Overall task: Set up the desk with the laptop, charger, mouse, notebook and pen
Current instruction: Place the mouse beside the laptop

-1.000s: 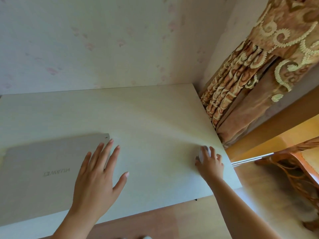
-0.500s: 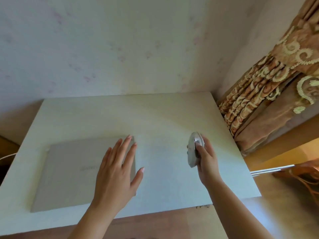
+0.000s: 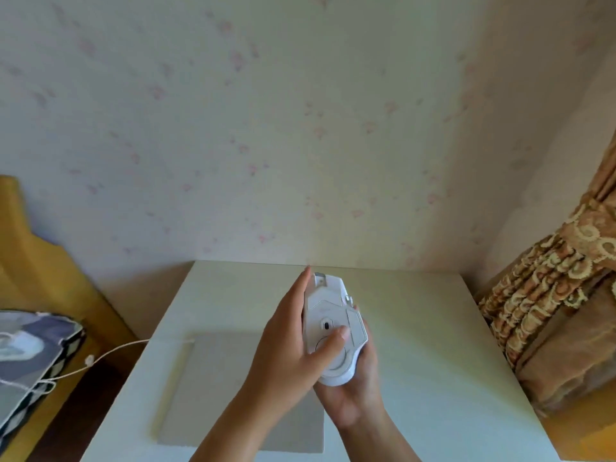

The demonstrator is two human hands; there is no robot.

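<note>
Mouse (image 3: 335, 331): white, held above the worktop (image 3: 433, 361), underside up, probably to reach its switch. Right hand (image 3: 358, 391) cups it from below; left hand (image 3: 293, 345) wraps the side, thumb pressing the base. Laptop (image 3: 216, 378): closed, flat on the worktop, beneath the hands. Notebook, pen: not visible.

Home bedroom: floral wallpaper (image 3: 300, 128), curtain (image 3: 550, 295).

Views: I have one, the head camera.
Position: above the near tabletop (image 3: 416, 328) edge, close to my hands.
Facing: forward and down, toward the wallpapered wall (image 3: 266, 128).
Overlap: none.
</note>
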